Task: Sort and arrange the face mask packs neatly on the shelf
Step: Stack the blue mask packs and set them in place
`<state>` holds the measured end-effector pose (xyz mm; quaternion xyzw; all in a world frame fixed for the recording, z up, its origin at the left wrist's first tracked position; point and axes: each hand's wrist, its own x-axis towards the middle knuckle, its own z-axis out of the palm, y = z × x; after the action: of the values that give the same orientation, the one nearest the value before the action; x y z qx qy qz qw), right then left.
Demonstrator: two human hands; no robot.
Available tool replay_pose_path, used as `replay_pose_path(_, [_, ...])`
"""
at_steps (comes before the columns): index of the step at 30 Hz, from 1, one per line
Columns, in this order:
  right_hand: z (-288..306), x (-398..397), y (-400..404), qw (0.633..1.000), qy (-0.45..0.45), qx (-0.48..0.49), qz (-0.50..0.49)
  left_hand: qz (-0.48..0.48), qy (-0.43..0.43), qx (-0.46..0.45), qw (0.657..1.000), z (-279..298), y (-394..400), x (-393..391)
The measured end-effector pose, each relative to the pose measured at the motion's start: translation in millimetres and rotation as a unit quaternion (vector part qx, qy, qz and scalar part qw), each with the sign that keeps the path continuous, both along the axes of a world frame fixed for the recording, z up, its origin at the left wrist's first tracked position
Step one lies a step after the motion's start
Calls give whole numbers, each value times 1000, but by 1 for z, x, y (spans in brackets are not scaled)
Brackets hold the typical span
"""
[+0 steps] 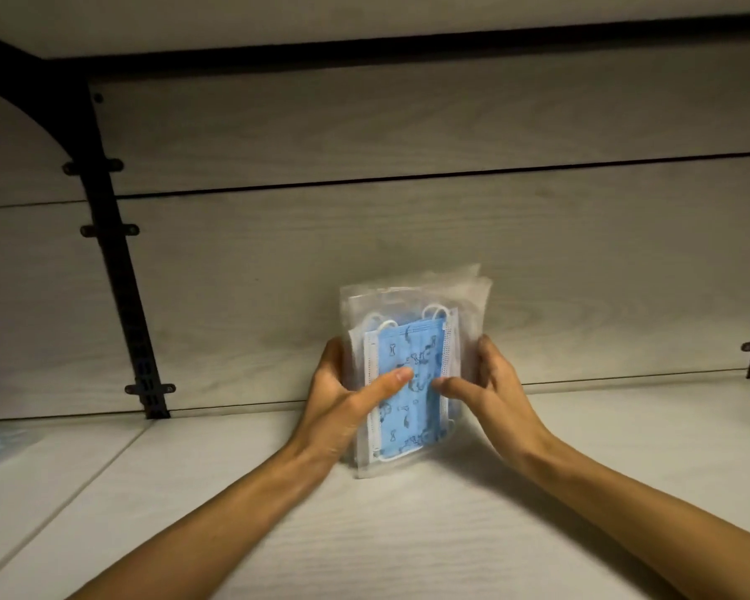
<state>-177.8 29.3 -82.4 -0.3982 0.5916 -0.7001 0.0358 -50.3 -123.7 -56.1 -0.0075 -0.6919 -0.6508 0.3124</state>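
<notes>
Pale wood-grain shelf [581,491], centre: both hands clamp an upright stack of mask packs [412,361], left hand [342,404] and right hand [490,383] squaring its sides, probably several packs.

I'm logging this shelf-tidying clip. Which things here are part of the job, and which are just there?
Part of the job:
mask packs, stood upright, held by left hand and right hand
shelf
another pack, far left edge, blurred

Just there:
black bracket
back panel
</notes>
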Motion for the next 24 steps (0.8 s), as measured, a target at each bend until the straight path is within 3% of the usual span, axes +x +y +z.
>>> replay_pose_path(6, [1, 3, 1, 999, 25, -47, 9, 24, 2, -1, 1000, -9, 5, -5])
replay_pose_path(15, [5, 9, 1, 990, -42, 111, 80, 0, -51, 72, 996, -16, 3, -10])
replay_pose_path(20, [22, 4, 20, 972, -87, 219, -1, -20, -63, 216, 974, -2, -1, -10])
replay_pose_path(24, [19, 8, 38, 957, -174, 203, 115, -101, -58, 352, 929, 21, 4, -11])
